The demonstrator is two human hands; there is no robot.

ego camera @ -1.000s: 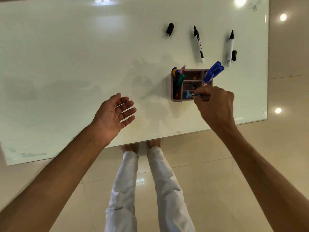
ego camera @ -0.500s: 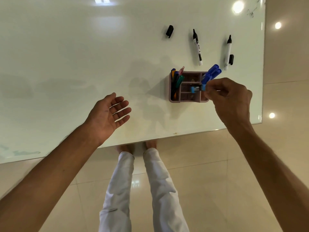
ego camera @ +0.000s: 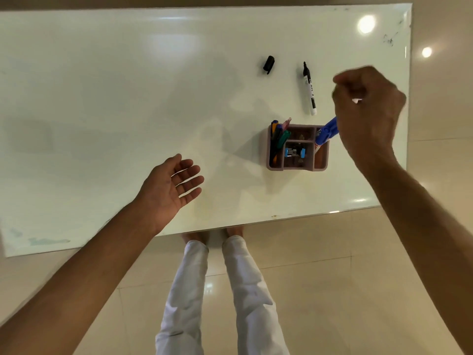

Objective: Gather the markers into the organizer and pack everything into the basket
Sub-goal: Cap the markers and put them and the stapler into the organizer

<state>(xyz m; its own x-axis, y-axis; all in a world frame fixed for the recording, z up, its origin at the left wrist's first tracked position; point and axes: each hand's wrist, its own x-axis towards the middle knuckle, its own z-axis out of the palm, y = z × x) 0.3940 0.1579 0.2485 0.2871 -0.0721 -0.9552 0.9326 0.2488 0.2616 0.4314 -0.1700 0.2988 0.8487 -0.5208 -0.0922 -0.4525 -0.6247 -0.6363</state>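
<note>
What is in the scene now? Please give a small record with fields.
surface: white table
organizer: holds pens, blue markers, a small blue item
loose: uncapped black marker; black cap
left hand: open, holds nothing
right hand: fingers curled, blurred, above the far right; contents unclear
basket: not in view
</note>
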